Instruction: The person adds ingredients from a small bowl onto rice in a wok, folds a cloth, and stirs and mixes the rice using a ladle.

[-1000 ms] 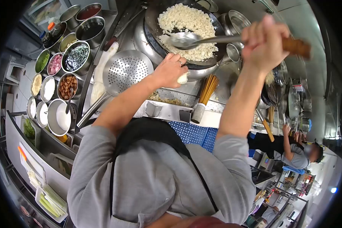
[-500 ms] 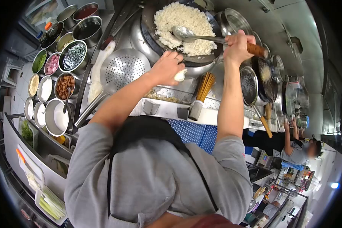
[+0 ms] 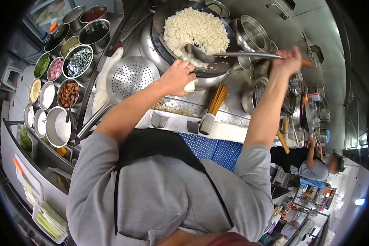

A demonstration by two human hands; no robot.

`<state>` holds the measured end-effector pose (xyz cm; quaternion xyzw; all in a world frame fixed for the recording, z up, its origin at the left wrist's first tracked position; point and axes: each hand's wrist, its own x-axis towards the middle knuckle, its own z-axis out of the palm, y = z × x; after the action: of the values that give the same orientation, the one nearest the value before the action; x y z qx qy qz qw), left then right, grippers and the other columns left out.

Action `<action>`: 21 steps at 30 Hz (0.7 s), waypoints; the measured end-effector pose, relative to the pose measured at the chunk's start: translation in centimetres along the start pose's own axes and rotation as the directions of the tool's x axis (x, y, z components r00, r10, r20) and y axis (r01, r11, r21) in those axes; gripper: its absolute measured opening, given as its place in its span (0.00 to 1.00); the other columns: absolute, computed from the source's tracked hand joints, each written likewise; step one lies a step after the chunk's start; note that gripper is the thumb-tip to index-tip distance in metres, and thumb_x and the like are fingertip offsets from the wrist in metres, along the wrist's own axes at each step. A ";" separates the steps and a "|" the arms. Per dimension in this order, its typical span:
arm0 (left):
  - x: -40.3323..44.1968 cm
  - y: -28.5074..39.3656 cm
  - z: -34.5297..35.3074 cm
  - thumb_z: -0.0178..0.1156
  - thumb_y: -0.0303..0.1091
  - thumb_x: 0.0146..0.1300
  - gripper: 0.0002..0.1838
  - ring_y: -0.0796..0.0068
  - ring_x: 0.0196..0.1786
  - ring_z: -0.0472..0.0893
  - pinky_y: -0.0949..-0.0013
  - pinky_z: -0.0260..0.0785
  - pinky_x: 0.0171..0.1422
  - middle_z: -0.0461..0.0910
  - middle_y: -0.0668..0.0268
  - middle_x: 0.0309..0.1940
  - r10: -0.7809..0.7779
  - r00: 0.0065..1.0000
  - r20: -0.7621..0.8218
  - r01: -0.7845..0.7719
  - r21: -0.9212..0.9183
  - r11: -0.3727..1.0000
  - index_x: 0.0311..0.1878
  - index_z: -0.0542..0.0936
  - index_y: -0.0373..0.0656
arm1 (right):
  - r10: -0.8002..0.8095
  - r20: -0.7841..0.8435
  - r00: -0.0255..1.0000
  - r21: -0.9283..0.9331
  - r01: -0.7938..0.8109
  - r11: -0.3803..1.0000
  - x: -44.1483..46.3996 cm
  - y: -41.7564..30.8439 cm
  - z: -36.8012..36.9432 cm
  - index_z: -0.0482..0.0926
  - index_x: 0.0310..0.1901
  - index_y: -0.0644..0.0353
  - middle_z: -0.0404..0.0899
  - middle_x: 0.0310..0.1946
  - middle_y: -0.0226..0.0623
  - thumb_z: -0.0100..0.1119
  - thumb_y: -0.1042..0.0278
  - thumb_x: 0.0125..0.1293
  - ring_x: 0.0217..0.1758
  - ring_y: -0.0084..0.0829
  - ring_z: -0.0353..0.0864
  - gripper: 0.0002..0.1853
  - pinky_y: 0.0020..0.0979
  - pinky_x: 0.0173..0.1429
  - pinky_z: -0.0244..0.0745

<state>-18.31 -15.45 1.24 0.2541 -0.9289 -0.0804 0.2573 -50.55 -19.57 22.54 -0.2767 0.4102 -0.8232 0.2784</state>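
Observation:
White rice (image 3: 197,30) lies heaped in a dark wok (image 3: 162,18). My left hand (image 3: 178,78) is closed on a pale cloth (image 3: 190,86) at the wok's near rim; the rim under my fingers is hidden. At the right, my right hand (image 3: 288,61) grips the handle of a long metal ladle (image 3: 250,54). The ladle's bowl rests at the near edge of the rice, inside the wok. A perforated strainer (image 3: 132,78) lies left of my left hand, and a bundle of thin bamboo sticks (image 3: 216,102) stands near the wok's front.
Several metal containers of ingredients (image 3: 69,94) line the left side. More pots (image 3: 254,33) sit behind the wok to the right. Farther right, a co-worker (image 3: 315,168) stands at another wok with a flame beside it. A metal ledge (image 3: 229,128) runs along the front.
The ladle's bowl has moved from within the rice to its near edge, and my right hand has shifted right. The rice is now heaped more together. My left hand stays at the rim.

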 end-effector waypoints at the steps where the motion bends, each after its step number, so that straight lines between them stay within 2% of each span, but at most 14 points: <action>1: -0.1 0.2 0.1 0.73 0.45 0.37 0.26 0.60 0.57 0.70 0.56 0.59 0.64 0.74 0.61 0.47 -0.017 1.000 0.003 0.017 -0.004 1.000 0.42 0.84 0.45 | -0.079 0.076 0.994 0.036 0.077 0.996 0.1 -1.5 -0.1 0.67 0.29 0.54 0.54 0.13 0.24 0.53 0.67 0.66 0.13 0.22 0.54 0.09 0.32 0.20 0.61; 2: -0.2 0.3 0.1 0.74 0.46 0.37 0.26 0.61 0.57 0.70 0.57 0.59 0.65 0.75 0.61 0.47 -0.034 0.999 0.009 0.034 -0.008 0.999 0.43 0.84 0.45 | -0.157 0.145 0.977 0.080 0.147 0.986 -0.3 -2.4 -0.3 0.68 0.29 0.53 0.53 0.13 0.23 0.54 0.67 0.66 0.13 0.21 0.54 0.08 0.31 0.20 0.60; 3: -0.2 0.5 0.1 0.73 0.45 0.37 0.26 0.61 0.57 0.70 0.57 0.59 0.66 0.75 0.61 0.47 -0.052 0.999 0.005 0.052 -0.018 0.998 0.43 0.84 0.45 | -0.225 0.120 0.967 0.109 0.213 0.971 -0.6 -1.1 -1.0 0.67 0.27 0.54 0.55 0.12 0.24 0.55 0.71 0.64 0.12 0.22 0.56 0.09 0.31 0.18 0.60; 4: -0.3 0.4 0.1 0.73 0.45 0.38 0.26 0.61 0.57 0.70 0.57 0.59 0.66 0.75 0.61 0.47 -0.050 0.999 -0.004 0.050 -0.009 0.999 0.43 0.84 0.45 | -0.428 -0.039 0.903 -0.119 0.421 0.899 -0.4 3.4 -1.0 0.65 0.24 0.55 0.58 0.11 0.26 0.57 0.74 0.63 0.11 0.24 0.59 0.12 0.31 0.15 0.60; 6: -0.3 0.4 0.4 0.72 0.45 0.38 0.25 0.61 0.57 0.70 0.57 0.59 0.66 0.75 0.61 0.47 -0.038 0.999 -0.022 0.038 0.004 0.999 0.42 0.84 0.45 | -0.436 0.058 0.898 -0.100 0.440 0.893 -3.6 7.2 1.8 0.64 0.24 0.57 0.61 0.11 0.29 0.56 0.76 0.63 0.10 0.25 0.60 0.13 0.31 0.13 0.60; 8: -0.3 0.2 0.2 0.73 0.45 0.38 0.25 0.61 0.57 0.70 0.57 0.59 0.66 0.75 0.61 0.47 -0.038 0.999 0.004 0.038 0.008 0.999 0.42 0.84 0.45 | -0.164 0.284 0.945 -0.055 0.187 0.981 -3.6 4.7 5.6 0.64 0.24 0.57 0.60 0.11 0.29 0.56 0.76 0.63 0.09 0.25 0.60 0.13 0.30 0.14 0.61; 11: -0.2 0.1 0.1 0.73 0.45 0.37 0.25 0.61 0.57 0.70 0.57 0.59 0.65 0.75 0.62 0.47 -0.014 1.000 -0.008 0.015 0.020 1.000 0.41 0.84 0.45 | -0.186 0.400 0.898 0.017 0.196 0.981 -6.0 0.1 9.7 0.65 0.23 0.54 0.61 0.10 0.28 0.58 0.75 0.63 0.09 0.26 0.60 0.14 0.32 0.14 0.60; 14: -0.2 0.4 0.4 0.73 0.45 0.37 0.25 0.61 0.56 0.71 0.58 0.60 0.64 0.75 0.62 0.47 -0.032 0.998 -0.047 0.032 0.007 0.999 0.41 0.84 0.45 | -0.435 0.557 0.707 0.316 0.304 0.899 -8.0 2.4 7.7 0.62 0.24 0.56 0.61 0.11 0.30 0.59 0.77 0.61 0.10 0.24 0.60 0.15 0.31 0.15 0.64; 15: -0.3 0.5 0.4 0.73 0.44 0.37 0.25 0.61 0.56 0.71 0.58 0.60 0.63 0.75 0.62 0.47 -0.037 0.998 -0.054 0.038 0.001 0.999 0.41 0.83 0.45 | -0.481 0.324 0.815 0.211 0.433 0.876 -8.6 6.7 7.9 0.61 0.23 0.55 0.63 0.11 0.31 0.59 0.76 0.62 0.10 0.24 0.63 0.16 0.31 0.16 0.65; 16: -0.4 0.6 0.6 0.73 0.45 0.36 0.26 0.60 0.56 0.71 0.57 0.60 0.63 0.74 0.61 0.47 -0.024 0.999 -0.028 0.024 -0.019 1.000 0.42 0.83 0.45 | -0.306 0.360 0.881 0.181 0.256 0.949 -8.4 10.9 6.9 0.62 0.22 0.56 0.64 0.10 0.32 0.59 0.77 0.62 0.10 0.25 0.66 0.16 0.31 0.17 0.66; 18: -0.3 -0.1 0.4 0.74 0.45 0.36 0.28 0.58 0.56 0.70 0.55 0.59 0.63 0.74 0.60 0.46 -0.013 1.000 0.002 0.013 -0.034 0.999 0.43 0.83 0.45 | -0.238 0.479 0.845 0.094 0.220 0.971 -6.9 9.6 8.9 0.63 0.26 0.56 0.63 0.12 0.29 0.61 0.81 0.59 0.10 0.25 0.60 0.15 0.33 0.18 0.64; 20: -0.3 0.2 0.4 0.74 0.45 0.36 0.28 0.58 0.56 0.70 0.55 0.59 0.64 0.74 0.60 0.47 -0.026 1.000 0.013 0.026 -0.043 0.999 0.43 0.83 0.44 | -0.225 0.399 0.889 -0.020 0.254 0.967 -7.4 6.1 13.1 0.64 0.27 0.57 0.63 0.12 0.29 0.62 0.80 0.60 0.11 0.23 0.60 0.15 0.33 0.19 0.63; 21: -0.2 0.2 0.3 0.74 0.45 0.35 0.27 0.58 0.56 0.70 0.54 0.60 0.63 0.74 0.61 0.47 -0.022 0.999 0.029 0.021 0.026 0.999 0.43 0.83 0.45 | -0.184 0.431 0.884 0.051 0.180 0.982 -7.3 4.7 13.5 0.64 0.27 0.57 0.63 0.12 0.29 0.62 0.80 0.59 0.12 0.22 0.60 0.14 0.32 0.19 0.61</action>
<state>-18.41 -15.16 0.90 0.2660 -0.9307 -0.0749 0.2396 -35.18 -23.95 23.86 -0.4886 0.3061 -0.7655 0.2857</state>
